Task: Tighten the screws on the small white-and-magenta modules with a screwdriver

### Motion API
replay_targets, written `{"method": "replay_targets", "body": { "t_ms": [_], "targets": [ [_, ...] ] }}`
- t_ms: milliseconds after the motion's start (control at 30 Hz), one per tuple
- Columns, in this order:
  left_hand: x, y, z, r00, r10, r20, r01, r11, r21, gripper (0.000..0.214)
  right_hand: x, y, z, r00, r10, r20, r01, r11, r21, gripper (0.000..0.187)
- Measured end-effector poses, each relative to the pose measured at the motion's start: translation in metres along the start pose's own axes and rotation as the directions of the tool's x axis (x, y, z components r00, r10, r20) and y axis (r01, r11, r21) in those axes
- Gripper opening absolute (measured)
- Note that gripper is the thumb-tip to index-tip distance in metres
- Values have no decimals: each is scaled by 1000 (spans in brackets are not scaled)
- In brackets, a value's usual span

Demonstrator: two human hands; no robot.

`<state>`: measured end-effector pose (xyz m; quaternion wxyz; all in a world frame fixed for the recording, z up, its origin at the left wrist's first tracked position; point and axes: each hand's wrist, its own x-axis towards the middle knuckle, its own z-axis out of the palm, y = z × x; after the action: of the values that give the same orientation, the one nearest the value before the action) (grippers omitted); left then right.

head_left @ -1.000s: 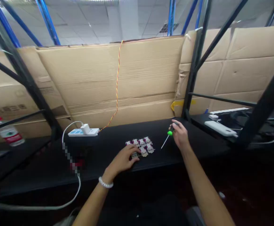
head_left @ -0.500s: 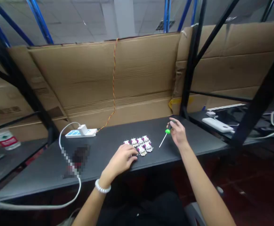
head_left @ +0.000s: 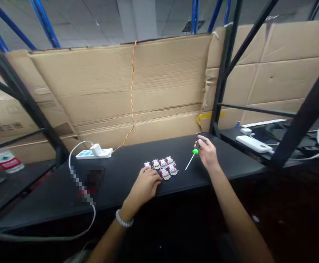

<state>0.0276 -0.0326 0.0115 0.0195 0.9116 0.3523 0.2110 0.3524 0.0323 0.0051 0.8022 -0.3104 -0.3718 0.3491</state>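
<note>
Several small white and magenta parts [head_left: 163, 166] lie in two rows on the black table [head_left: 115, 175]. My left hand [head_left: 145, 184] rests on the table at the near-left end of the rows, fingers curled over one part there. My right hand [head_left: 208, 154] is closed on a green-handled screwdriver [head_left: 191, 157], to the right of the parts. Its thin shaft slants down to the left, the tip close to the table and apart from the parts.
A white power strip [head_left: 93, 153] with a plugged charger and white cable sits at the back left. Cardboard sheets [head_left: 137, 91] wall off the back. Black frame posts [head_left: 221, 84] stand at the right. A bottle [head_left: 3, 159] stands far left, and white devices [head_left: 251, 143] lie on the right shelf.
My left hand has drawn slightly back toward the near-left end of the rows. My right hand and the screwdriver have hardly moved; the view shifted a little.
</note>
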Motion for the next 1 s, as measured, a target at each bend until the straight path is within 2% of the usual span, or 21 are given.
{"method": "replay_targets", "body": {
  "t_ms": [233,433,567,733,800,867,933,1000],
  "targets": [
    [2,-4,4,992,123,36,-122,992,-11,27,-1,-2,1,1000,5,-7,-5,1000,-3,44],
    [2,-10,10,995,95,24,-94,995,-41,25,-2,-4,2,1000,7,2,-7,1000,-14,45],
    [2,-10,5,996,80,-37,-82,995,-55,22,-4,-6,4,1000,0,2,0,1000,-15,43],
    [0,-5,-12,976,103,-193,-122,988,-91,18,-10,-22,15,999,-26,38,26,1000,0,42],
    [-2,-2,-18,960,103,-261,-136,984,-112,16,-18,-34,25,995,-32,90,31,999,6,43],
    [-3,0,-21,942,91,-322,-141,981,-135,13,-31,-49,37,973,0,232,0,1000,-1,45],
    [-5,1,-24,927,85,-365,-154,974,-165,12,-49,-63,50,914,67,399,-54,998,-43,48],
    [-7,3,-26,911,92,-403,-187,961,-203,11,-70,-75,64,836,118,536,-59,990,-125,42]
  ]
}}
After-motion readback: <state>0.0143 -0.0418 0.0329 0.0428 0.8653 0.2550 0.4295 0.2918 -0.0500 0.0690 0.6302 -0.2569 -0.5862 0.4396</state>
